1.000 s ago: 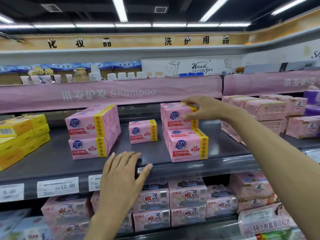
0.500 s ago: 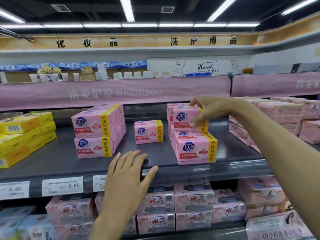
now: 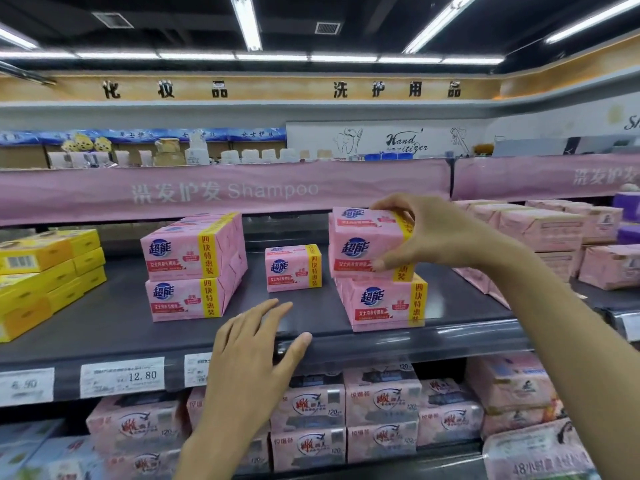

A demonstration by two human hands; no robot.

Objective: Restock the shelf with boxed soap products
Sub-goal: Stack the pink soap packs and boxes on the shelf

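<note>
Pink soap boxes with yellow bands stand on the dark grey shelf (image 3: pixel 114 327). My right hand (image 3: pixel 429 233) grips the top pink soap box (image 3: pixel 360 244) of the right stack, fingers over its top and thumb low on its front; it sits tilted on the lower box (image 3: pixel 384 303). A single box (image 3: pixel 292 268) stands further back in the middle. A two-high stack (image 3: pixel 190 268) is at the left. My left hand (image 3: pixel 252 355) rests flat on the shelf's front edge, fingers spread.
Yellow boxes (image 3: pixel 45 275) are stacked at the far left. Wrapped pink packs (image 3: pixel 540 230) fill the shelf to the right. Price tags (image 3: pixel 122 376) line the shelf rail. Pink soap packs (image 3: pixel 381 410) crowd the shelf below. A pink banner (image 3: pixel 221 192) hangs above.
My right hand has shifted from the box's top edge to gripping it, and the top box has come forward and tilted. The left hand stays on the shelf edge.
</note>
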